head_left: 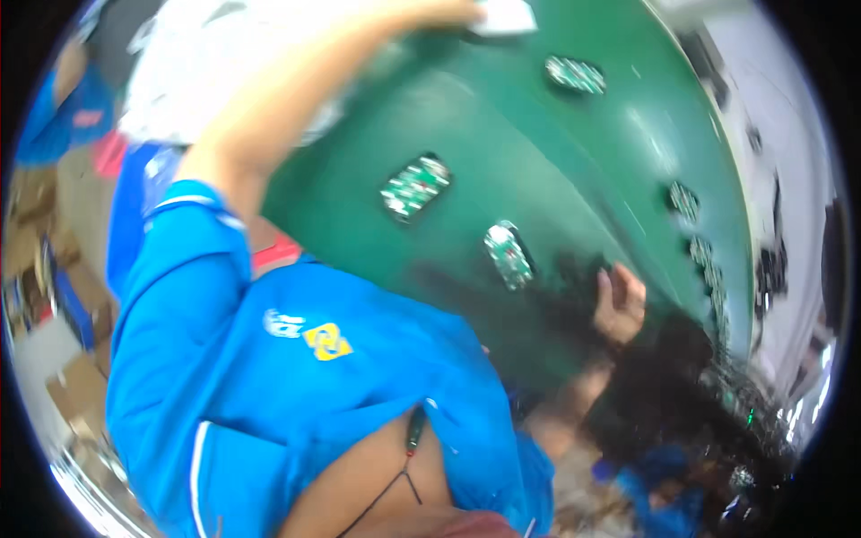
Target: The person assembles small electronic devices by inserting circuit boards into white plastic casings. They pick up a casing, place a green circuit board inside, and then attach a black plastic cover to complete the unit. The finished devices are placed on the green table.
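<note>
My left arm reaches across to the top edge, where my left hand (459,13) is blurred and partly cut off. Its fingers meet the corner of a small white block-like object (507,18) and seem to grip it. Over the green work surface (484,117), my right hand (621,305) is loosely curled, thumb and fingers apart, with nothing visible between them. Nearest to it lies a green circuit board with dark edges (509,255). Another circuit board (415,186) sits farther left, between my two arms.
One more circuit board (575,75) lies at the upper right. Several boards form a line (704,253) along the right edge. White plastic bags (202,67) are heaped beside my left arm, above a blue bin (134,211). A person in blue (67,117) is at the far left.
</note>
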The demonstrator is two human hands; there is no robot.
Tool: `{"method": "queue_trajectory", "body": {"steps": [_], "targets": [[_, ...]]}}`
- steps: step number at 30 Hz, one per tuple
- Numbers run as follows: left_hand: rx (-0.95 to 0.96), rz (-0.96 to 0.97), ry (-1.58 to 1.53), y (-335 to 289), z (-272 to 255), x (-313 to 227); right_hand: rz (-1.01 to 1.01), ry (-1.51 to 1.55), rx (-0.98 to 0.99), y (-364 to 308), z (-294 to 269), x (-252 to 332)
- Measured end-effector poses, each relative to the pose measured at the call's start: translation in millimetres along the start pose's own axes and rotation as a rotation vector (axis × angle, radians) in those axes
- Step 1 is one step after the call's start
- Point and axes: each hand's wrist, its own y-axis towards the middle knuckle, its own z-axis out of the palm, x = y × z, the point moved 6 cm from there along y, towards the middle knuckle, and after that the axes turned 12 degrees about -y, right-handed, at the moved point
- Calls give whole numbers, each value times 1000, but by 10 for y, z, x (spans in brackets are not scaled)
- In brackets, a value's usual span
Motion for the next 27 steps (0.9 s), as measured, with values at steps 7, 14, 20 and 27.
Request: {"method": "queue_trajectory", "body": {"steps": [7, 14, 20, 27], "targets": [[-164, 589, 164, -1798, -876, -1200, 139, -19, 197, 131, 142, 249], [-388, 150, 168, -2341, -1464, 90, -132, -163, 101, 50, 180, -248], [-214, -126, 361, -2134, -1463, 616, 193, 224, 172, 101, 146, -321], [-371, -147, 504, -2103, -1419, 616, 70, 22, 189, 87, 35, -89]]}}
